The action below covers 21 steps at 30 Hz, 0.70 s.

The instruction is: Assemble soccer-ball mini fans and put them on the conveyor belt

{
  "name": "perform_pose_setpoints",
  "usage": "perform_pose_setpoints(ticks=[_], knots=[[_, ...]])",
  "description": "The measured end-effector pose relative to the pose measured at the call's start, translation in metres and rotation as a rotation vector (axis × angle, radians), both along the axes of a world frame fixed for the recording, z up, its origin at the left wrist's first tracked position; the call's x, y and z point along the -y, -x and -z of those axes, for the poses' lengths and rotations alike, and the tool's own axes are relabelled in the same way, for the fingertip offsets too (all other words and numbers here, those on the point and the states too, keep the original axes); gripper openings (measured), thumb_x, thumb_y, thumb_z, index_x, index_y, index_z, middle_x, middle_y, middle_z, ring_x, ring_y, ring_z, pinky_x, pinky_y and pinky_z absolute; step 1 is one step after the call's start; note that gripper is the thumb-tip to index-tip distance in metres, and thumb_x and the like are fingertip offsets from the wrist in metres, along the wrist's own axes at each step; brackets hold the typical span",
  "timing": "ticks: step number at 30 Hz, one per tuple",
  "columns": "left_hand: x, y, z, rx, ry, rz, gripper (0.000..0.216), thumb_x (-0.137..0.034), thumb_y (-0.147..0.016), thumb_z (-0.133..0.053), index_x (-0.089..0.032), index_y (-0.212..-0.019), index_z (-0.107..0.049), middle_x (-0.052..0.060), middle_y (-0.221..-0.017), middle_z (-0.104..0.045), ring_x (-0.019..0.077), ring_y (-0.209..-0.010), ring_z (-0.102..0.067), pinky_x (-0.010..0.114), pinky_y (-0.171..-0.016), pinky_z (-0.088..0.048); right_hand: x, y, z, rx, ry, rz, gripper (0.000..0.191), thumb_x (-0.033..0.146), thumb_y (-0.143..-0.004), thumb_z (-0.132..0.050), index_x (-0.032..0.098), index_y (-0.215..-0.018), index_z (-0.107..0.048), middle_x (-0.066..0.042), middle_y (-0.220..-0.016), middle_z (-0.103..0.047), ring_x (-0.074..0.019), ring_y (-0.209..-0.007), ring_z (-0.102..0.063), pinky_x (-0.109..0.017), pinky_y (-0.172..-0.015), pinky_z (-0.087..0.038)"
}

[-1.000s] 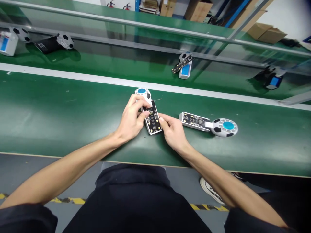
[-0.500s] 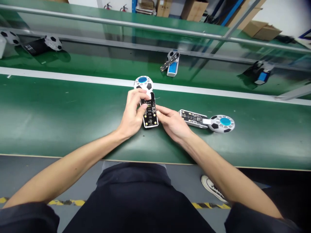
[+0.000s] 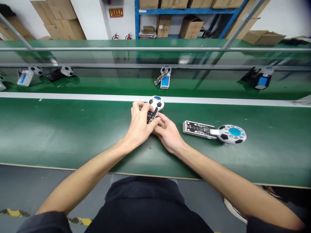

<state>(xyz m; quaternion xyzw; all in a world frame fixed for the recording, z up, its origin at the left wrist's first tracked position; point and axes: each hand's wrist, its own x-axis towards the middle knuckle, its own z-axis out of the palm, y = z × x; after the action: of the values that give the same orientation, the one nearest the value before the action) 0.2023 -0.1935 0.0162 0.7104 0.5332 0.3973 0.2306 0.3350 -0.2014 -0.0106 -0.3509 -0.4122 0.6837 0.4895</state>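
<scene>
A white handheld device with a football-patterned head (image 3: 156, 103) is held between both hands above the green work surface (image 3: 97, 123). My left hand (image 3: 139, 126) is closed over its body from the left, fingers curled across the black circuit board (image 3: 151, 116) and thumb near the lower end. From the right, my right hand (image 3: 168, 132) grips the casing's side and lower part. Fingers hide most of the body. To the right lies a second device (image 3: 200, 129), its circuit board facing up and a blue disc (image 3: 235, 131) on its head.
Beyond the white strip (image 3: 97, 97) lies a device with a blue cell and a loose board (image 3: 165, 79). Other devices sit far left, including a white one (image 3: 25, 77), and far right (image 3: 262, 81). Metal rails cross behind; boxes fill blue shelving (image 3: 189, 11).
The held device has turned, its head leaning right, and my left hand now covers more of its board. My view has tilted up, showing more shelving.
</scene>
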Motion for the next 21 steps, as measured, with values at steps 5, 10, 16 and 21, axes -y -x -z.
perform_pose_setpoints(ticks=[5, 10, 16, 21], knots=[[-0.011, 0.008, 0.001, -0.084, -0.045, 0.026, 0.009, -0.027, -0.088, -0.062, -0.02, -0.094, -0.061, 0.003, -0.096, -0.055, 0.0187, -0.094, -0.054, 0.032, -0.088, -0.045, -0.006, 0.004, 0.007, -0.127, 0.063, -0.044, 0.055, 0.029, -0.07, -0.081, 0.025, -0.118, -0.054, -0.006, -0.118, -0.068, -0.021, -0.103, -0.067, -0.041, -0.094, -0.054], [-0.011, 0.009, -0.011, -0.382, -0.049, 0.006, 0.016, -0.027, -0.095, -0.049, -0.018, -0.101, -0.062, 0.006, -0.104, -0.068, 0.0212, -0.092, -0.064, 0.031, -0.078, -0.046, -0.015, 0.008, 0.012, -0.029, 0.009, 0.085, 0.058, 0.025, -0.061, -0.086, 0.02, -0.109, -0.054, -0.004, -0.096, -0.074, -0.0196, -0.092, -0.07, -0.039, -0.094, -0.052], [-0.009, 0.0, -0.019, -0.752, 0.075, -0.068, 0.028, -0.028, -0.101, -0.032, -0.015, -0.105, -0.056, 0.009, -0.097, -0.07, 0.0265, -0.085, -0.069, 0.033, -0.068, -0.048, -0.023, 0.0, -0.001, 0.295, -0.056, 0.001, 0.033, 0.019, -0.07, -0.075, 0.018, -0.098, -0.058, -0.003, -0.086, -0.072, -0.0169, -0.077, -0.069, -0.03, -0.076, -0.055], [-0.002, -0.017, -0.026, -0.99, 0.025, -0.101, 0.028, -0.02, -0.099, -0.029, -0.012, -0.104, -0.056, 0.013, -0.099, -0.067, 0.0288, -0.081, -0.069, 0.034, -0.062, -0.05, -0.024, -0.009, -0.007, 0.409, -0.104, -0.095, 0.018, 0.013, -0.071, -0.063, 0.018, -0.088, -0.059, 0.003, -0.065, -0.062, -0.0132, -0.058, -0.058, -0.025, -0.054, -0.049]])
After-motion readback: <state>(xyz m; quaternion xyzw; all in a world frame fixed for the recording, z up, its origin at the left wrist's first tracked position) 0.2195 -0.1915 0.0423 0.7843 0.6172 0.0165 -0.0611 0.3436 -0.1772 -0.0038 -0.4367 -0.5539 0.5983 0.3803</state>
